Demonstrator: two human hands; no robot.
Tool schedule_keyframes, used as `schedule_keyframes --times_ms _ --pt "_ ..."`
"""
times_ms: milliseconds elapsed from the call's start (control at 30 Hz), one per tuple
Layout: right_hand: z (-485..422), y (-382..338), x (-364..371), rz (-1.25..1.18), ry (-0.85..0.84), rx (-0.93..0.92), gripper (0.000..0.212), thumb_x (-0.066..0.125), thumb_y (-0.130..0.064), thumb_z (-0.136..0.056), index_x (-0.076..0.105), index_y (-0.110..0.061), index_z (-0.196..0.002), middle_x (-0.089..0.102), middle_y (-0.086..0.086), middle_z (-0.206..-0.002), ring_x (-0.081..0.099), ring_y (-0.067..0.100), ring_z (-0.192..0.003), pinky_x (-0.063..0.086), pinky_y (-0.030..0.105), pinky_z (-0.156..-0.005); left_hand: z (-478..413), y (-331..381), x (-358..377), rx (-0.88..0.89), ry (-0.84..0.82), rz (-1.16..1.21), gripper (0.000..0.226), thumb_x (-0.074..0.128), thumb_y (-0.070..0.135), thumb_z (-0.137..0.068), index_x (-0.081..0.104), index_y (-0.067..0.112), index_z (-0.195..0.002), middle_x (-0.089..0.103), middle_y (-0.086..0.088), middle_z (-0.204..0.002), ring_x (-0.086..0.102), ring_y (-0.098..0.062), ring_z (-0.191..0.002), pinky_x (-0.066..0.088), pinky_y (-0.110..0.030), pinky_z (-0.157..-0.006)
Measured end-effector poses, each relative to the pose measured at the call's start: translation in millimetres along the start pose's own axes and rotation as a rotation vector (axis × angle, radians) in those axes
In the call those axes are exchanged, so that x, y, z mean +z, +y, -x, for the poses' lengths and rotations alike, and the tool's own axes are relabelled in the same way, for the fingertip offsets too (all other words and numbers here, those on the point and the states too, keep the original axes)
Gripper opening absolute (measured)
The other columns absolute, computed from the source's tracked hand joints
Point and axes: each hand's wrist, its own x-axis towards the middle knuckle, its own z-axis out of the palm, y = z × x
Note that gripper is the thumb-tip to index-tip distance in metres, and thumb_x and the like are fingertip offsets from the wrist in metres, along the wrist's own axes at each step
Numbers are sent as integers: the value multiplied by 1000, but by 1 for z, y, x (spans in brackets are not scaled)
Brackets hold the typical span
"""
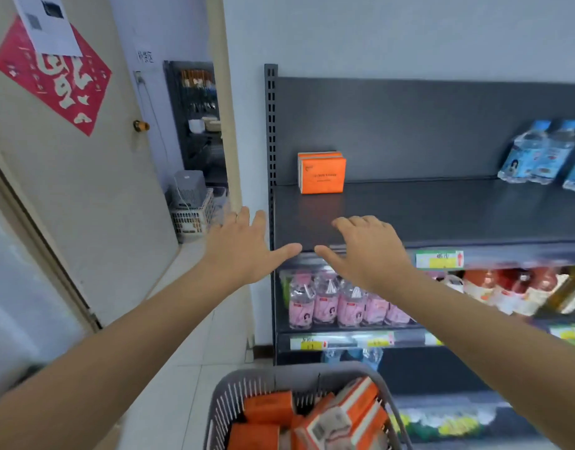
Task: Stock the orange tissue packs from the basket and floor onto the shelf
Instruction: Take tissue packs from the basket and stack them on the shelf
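Shop corner with a white wall and pale tiled floor; we face a dark grey shelf [442, 216] on a slotted upright post [271, 125].

Orange tissue packs [322, 173] stand upright as a small block at the back left of the top board, near the post. We cannot tell how many are in the block. More orange packs [268, 407] lie jumbled in the grey slatted basket [224, 401] at the bottom of the view, below both arms. 1 of them shows a white face with a barcode.

Our left hand [240, 248] is flat and spread, fingers straight, thumb pointing right, holding nothing. It sits just left of the post in the view. Our right hand [367, 251] hovers over the front edge of the top board, fingers loosely bent downward, thumb pointing left, holding nothing. We cannot tell whether its fingertips touch the board. The 2 thumbs nearly meet. Both hands are well apart from the packs on the shelf.

Blue-labelled water bottles [536, 154] stand at the right end of the same board. A green and yellow price tag [438, 259] sits on the front rail. Pink-labelled bottles [328, 303] fill the tier below, with red and amber drinks [507, 287] to their right.

At left is a door with a red paper cutout [52, 76], and beyond it a white crate [192, 216] on the floor.
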Motion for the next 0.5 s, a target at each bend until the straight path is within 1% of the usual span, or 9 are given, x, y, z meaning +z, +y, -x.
schedule_keyframes --times_ms 133,200,267,367,433,500 --pt "67 -32 26 -49 -55 -48 48 41 -51 -94 52 -17 -126 61 3 -120 52 24 -112 46 35 -88 58 -11 34 15 -53 16 106 20 87 -74 15 16 -152 28 -12 -155 30 -31 -140 31 -47 -110" --pt "95 -42 45 -81 -128 -50 48 43 -49 -95 49 -18 -132 61 3 -123 54 24 -114 49 35 -85 81 -15 57 5 -83 44 105 26 85 -75 14 14 -151 31 -13 -152 35 -32 -137 35 -47 -106" --pt "117 -44 69 -91 -254 -35 48 44 -47 -95 46 -19 -134 59 2 -126 56 25 -114 50 36 -83 101 -20 83 5 -132 48 102 31 82 -78 14 13 -151 33 -13 -150 37 -33 -134 36 -46 -104" --pt "138 -38 110 -97 -448 32 45 49 -45 -91 49 -20 -129 62 1 -122 60 24 -109 51 36 -83 119 -29 125 13 -247 57 97 35 78 -81 17 13 -150 37 -14 -147 40 -33 -131 39 -45 -100" --pt "148 -31 136 -64 -557 83 45 52 -46 -89 53 -21 -127 63 1 -121 60 24 -109 52 37 -85 127 -34 155 15 -340 52 93 39 75 -83 22 12 -148 41 -13 -145 43 -33 -129 40 -44 -98" --pt "157 -24 159 -53 -703 137 46 57 -45 -87 55 -20 -126 64 2 -121 60 23 -110 52 36 -88 136 -36 183 26 -449 45 86 44 69 -85 26 13 -147 42 -13 -145 42 -32 -130 40 -44 -99"
